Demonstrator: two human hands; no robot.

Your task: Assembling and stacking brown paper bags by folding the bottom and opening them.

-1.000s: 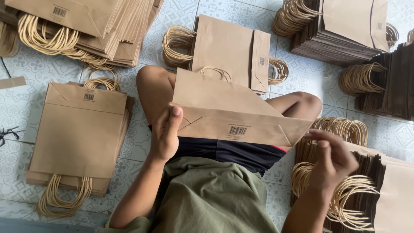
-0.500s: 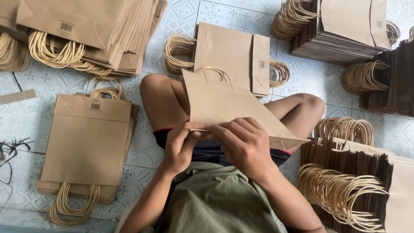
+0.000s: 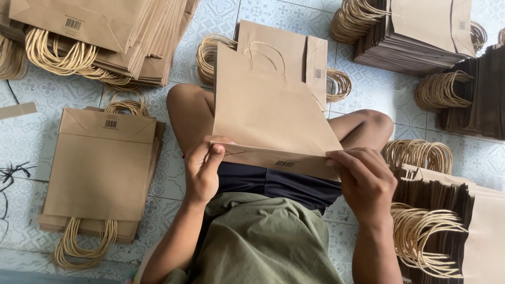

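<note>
Left hand and right hand pinch the folded bottom edge of a flat paper bag, fingers clamped at each end over the lap. Uneven pull could skew the crease or tear the fold.

Wearer's body as seen from the head camera. The torso was covered by an olive-green shirt of soft, creased fabric, its hem lying loose over the lap. Below it showed dark navy shorts, short enough to leave both knees uncovered. Both forearms were bare to the lower frame edge. The left hand and right hand carried no gloves.
</note>
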